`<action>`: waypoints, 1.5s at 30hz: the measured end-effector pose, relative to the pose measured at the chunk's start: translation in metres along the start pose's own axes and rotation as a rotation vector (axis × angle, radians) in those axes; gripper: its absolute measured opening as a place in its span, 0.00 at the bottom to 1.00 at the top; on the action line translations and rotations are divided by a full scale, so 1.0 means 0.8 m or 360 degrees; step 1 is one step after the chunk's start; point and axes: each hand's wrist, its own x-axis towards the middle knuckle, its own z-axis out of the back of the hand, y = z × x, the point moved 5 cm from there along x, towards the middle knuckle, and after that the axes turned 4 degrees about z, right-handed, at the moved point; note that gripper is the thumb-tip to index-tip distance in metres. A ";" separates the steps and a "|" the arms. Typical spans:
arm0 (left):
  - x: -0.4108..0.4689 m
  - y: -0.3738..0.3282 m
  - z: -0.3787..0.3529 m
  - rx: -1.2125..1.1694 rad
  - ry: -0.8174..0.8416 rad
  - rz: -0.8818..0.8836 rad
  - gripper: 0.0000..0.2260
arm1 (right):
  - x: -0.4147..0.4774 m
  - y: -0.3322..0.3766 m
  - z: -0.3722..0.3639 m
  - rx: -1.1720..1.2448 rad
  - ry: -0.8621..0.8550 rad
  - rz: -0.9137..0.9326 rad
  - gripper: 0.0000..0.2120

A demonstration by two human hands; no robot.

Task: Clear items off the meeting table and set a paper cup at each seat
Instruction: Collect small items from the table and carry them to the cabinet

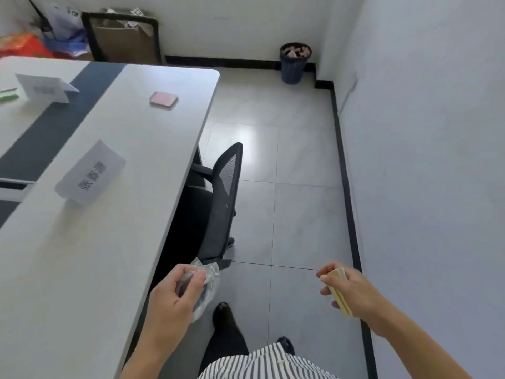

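My left hand is closed around a crumpled clear plastic wrapper just off the near edge of the white meeting table. A yellow pad of sticky notes is gripped in my right hand, held over the floor to the right. On the table lie a pink sticky-note pad near the far end, a folded paper name card nearer, another name card at the far left, and a green item at the left edge. No paper cup is in view.
A black mesh office chair is pushed under the table's right side. A dark waste bin with rubbish stands in the far corner. Bags and a framed board lean on the back wall. A grey tiled aisle runs between table and right wall.
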 end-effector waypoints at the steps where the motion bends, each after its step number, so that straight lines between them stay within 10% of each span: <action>1: 0.010 -0.008 -0.018 0.0017 0.0068 -0.0009 0.06 | 0.004 -0.005 0.017 0.0017 -0.0027 -0.0018 0.06; 6: 0.077 -0.050 -0.076 0.0059 0.0195 -0.0076 0.18 | 0.043 -0.008 0.062 0.0090 -0.0082 -0.0086 0.06; 23: 0.449 -0.239 -0.138 0.0110 0.0259 -0.0175 0.08 | 0.307 0.227 0.215 0.0006 -0.0172 0.0039 0.03; 37: 0.670 -0.276 -0.127 0.0066 -0.0385 0.0279 0.05 | 0.675 0.483 0.280 -0.0506 0.0406 0.0220 0.02; 45: 0.661 -0.236 -0.076 -0.0172 -0.0985 0.0740 0.04 | 0.810 0.656 0.161 -0.1005 0.0909 0.0504 0.03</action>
